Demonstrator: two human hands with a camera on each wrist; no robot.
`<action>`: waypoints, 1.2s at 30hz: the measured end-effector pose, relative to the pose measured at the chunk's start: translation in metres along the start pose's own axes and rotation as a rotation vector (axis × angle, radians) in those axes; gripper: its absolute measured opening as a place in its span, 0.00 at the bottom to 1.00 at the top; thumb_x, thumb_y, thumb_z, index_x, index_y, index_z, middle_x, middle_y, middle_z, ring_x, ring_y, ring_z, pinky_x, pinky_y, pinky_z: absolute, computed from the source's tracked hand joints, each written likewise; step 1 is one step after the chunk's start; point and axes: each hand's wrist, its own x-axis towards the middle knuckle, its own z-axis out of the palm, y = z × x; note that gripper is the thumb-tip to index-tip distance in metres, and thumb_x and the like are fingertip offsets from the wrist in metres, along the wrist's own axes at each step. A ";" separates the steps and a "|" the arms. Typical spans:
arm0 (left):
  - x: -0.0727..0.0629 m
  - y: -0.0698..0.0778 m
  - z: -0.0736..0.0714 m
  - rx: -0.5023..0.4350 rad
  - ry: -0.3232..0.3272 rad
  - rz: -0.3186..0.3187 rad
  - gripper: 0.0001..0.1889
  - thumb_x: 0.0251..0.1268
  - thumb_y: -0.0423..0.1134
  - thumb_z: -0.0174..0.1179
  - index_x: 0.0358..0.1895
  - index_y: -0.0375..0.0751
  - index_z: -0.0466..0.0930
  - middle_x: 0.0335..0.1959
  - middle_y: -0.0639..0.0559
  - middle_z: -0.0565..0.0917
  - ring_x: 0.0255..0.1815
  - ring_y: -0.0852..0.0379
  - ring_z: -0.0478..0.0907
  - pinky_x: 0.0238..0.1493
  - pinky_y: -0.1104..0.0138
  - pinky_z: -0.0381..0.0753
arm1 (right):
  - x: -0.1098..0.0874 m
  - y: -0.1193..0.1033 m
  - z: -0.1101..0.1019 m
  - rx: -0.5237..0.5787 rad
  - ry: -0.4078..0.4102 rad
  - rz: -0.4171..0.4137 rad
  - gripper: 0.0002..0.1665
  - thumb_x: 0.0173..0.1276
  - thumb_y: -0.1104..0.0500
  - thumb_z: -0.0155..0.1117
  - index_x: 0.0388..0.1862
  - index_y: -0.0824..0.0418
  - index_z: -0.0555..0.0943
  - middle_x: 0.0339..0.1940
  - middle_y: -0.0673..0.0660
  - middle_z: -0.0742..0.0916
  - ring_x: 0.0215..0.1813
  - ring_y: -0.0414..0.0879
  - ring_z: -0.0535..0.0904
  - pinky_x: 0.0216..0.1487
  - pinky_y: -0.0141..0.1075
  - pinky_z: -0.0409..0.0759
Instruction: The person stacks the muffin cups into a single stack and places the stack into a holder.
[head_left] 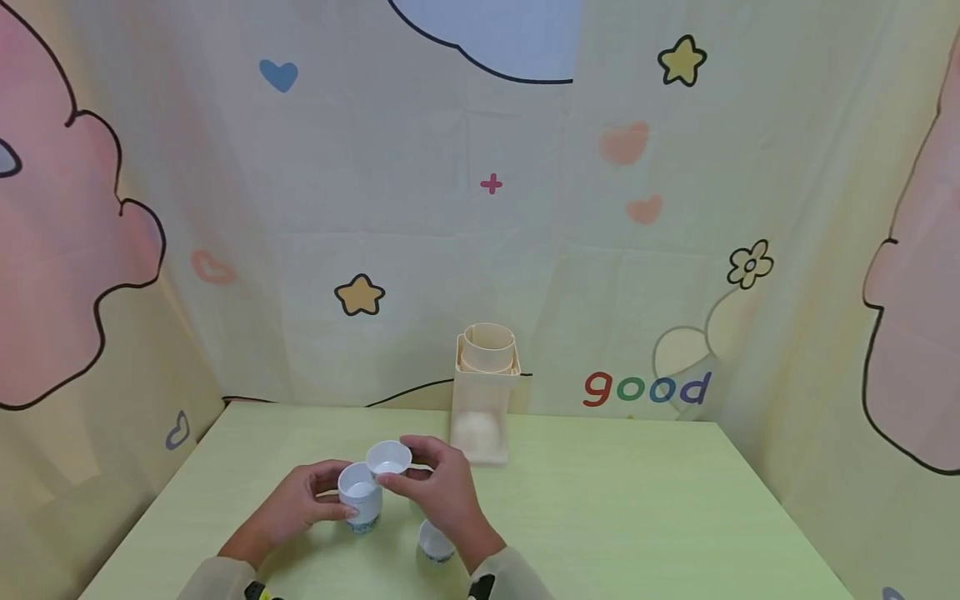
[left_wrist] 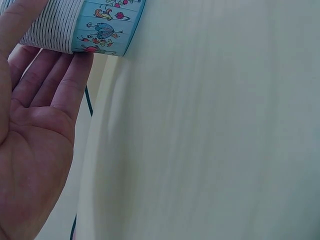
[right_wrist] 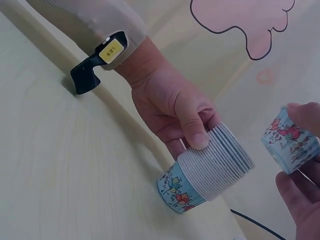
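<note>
My left hand [head_left: 300, 500] grips a stack of nested paper cups [head_left: 362, 507], thumb on the near side and fingers behind. The many rims make a ribbed white band above a light-blue printed base in the right wrist view. With fingertips and thumb, my right hand [head_left: 448, 492] pinches a paper cup [right_wrist: 287, 140] with flowers printed on light blue. This cup is beside the stack's open end, mouth up in the head view. Another paper cup [head_left: 435, 543] stands on the table by my right wrist, partly hidden by it.
A cream cup dispenser [head_left: 480, 400] with a round tube on top stands at the back of the pale wooden table [head_left: 637, 500]. A printed curtain [head_left: 420, 183] hangs behind and at both sides. A black device with a yellow label [right_wrist: 112, 51] sits on the left wrist.
</note>
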 end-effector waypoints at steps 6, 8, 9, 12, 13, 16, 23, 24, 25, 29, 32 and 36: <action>0.000 -0.003 -0.001 0.004 -0.001 0.021 0.36 0.55 0.40 0.78 0.66 0.30 0.74 0.64 0.32 0.79 0.58 0.57 0.84 0.58 0.67 0.85 | 0.004 0.000 0.008 0.003 -0.001 -0.005 0.33 0.57 0.61 0.82 0.61 0.65 0.81 0.53 0.61 0.89 0.52 0.57 0.88 0.50 0.33 0.88; 0.001 -0.004 -0.001 0.005 -0.002 0.021 0.37 0.55 0.40 0.78 0.67 0.30 0.74 0.64 0.32 0.79 0.58 0.58 0.84 0.58 0.67 0.85 | 0.005 0.001 0.011 -0.016 -0.007 -0.009 0.32 0.57 0.59 0.82 0.61 0.64 0.82 0.53 0.59 0.89 0.52 0.54 0.88 0.51 0.34 0.88; 0.001 -0.004 -0.002 0.007 -0.002 0.019 0.37 0.55 0.41 0.78 0.67 0.30 0.74 0.64 0.32 0.79 0.58 0.57 0.84 0.58 0.67 0.85 | 0.005 0.002 0.012 -0.026 -0.010 -0.011 0.32 0.57 0.59 0.82 0.61 0.63 0.82 0.52 0.58 0.89 0.53 0.52 0.88 0.52 0.34 0.88; 0.001 -0.004 -0.002 0.010 0.000 0.013 0.38 0.55 0.41 0.78 0.67 0.29 0.73 0.65 0.31 0.79 0.60 0.50 0.83 0.58 0.66 0.85 | 0.006 0.003 0.015 -0.066 -0.016 -0.015 0.31 0.57 0.56 0.82 0.59 0.60 0.83 0.52 0.56 0.90 0.53 0.48 0.87 0.56 0.38 0.87; 0.001 -0.004 -0.002 0.013 0.001 0.010 0.38 0.55 0.42 0.78 0.67 0.29 0.73 0.65 0.31 0.79 0.61 0.47 0.83 0.58 0.66 0.85 | 0.007 0.004 0.016 -0.075 -0.019 -0.015 0.31 0.57 0.56 0.82 0.59 0.60 0.83 0.52 0.55 0.90 0.53 0.47 0.87 0.57 0.40 0.87; 0.001 -0.004 -0.002 0.017 0.002 0.002 0.39 0.54 0.42 0.79 0.68 0.30 0.73 0.65 0.31 0.79 0.62 0.42 0.82 0.58 0.65 0.85 | 0.008 0.005 0.019 -0.093 -0.023 -0.015 0.30 0.57 0.55 0.83 0.58 0.59 0.84 0.52 0.54 0.90 0.52 0.46 0.87 0.58 0.44 0.86; 0.000 -0.005 -0.002 0.009 -0.003 0.022 0.38 0.54 0.41 0.79 0.66 0.29 0.74 0.64 0.31 0.79 0.60 0.49 0.83 0.58 0.66 0.85 | 0.008 0.006 0.025 -0.139 -0.028 -0.025 0.28 0.57 0.55 0.83 0.56 0.57 0.85 0.50 0.51 0.90 0.52 0.43 0.85 0.59 0.40 0.84; 0.001 -0.006 -0.002 0.008 -0.003 0.024 0.37 0.54 0.41 0.79 0.66 0.30 0.75 0.64 0.31 0.80 0.60 0.51 0.83 0.58 0.66 0.85 | 0.008 0.006 0.025 -0.145 -0.027 -0.026 0.28 0.57 0.55 0.83 0.56 0.57 0.85 0.50 0.51 0.90 0.51 0.42 0.85 0.59 0.39 0.84; 0.001 -0.006 -0.002 0.008 -0.004 0.025 0.37 0.54 0.41 0.79 0.66 0.30 0.75 0.63 0.31 0.80 0.60 0.52 0.84 0.58 0.66 0.85 | 0.008 0.007 0.026 -0.150 -0.026 -0.023 0.28 0.57 0.54 0.83 0.56 0.57 0.85 0.50 0.51 0.90 0.51 0.42 0.85 0.59 0.40 0.84; 0.001 -0.005 -0.002 0.008 -0.003 0.021 0.37 0.54 0.40 0.79 0.66 0.29 0.74 0.63 0.31 0.80 0.61 0.50 0.83 0.58 0.66 0.85 | 0.008 0.010 0.027 -0.157 -0.026 -0.018 0.28 0.56 0.52 0.83 0.55 0.54 0.86 0.50 0.48 0.90 0.52 0.43 0.85 0.58 0.35 0.84; 0.001 -0.005 -0.002 0.004 -0.005 0.020 0.38 0.54 0.40 0.79 0.67 0.28 0.73 0.64 0.30 0.79 0.62 0.46 0.82 0.58 0.66 0.85 | 0.008 0.013 0.028 -0.164 -0.025 -0.022 0.28 0.56 0.52 0.83 0.55 0.54 0.86 0.49 0.47 0.90 0.52 0.46 0.86 0.56 0.32 0.84; 0.002 -0.005 -0.002 -0.008 -0.009 0.021 0.37 0.55 0.39 0.78 0.67 0.28 0.73 0.64 0.31 0.79 0.60 0.54 0.83 0.58 0.66 0.85 | 0.008 0.014 0.029 -0.176 -0.025 -0.027 0.28 0.56 0.52 0.83 0.55 0.54 0.86 0.49 0.47 0.91 0.52 0.45 0.86 0.55 0.31 0.83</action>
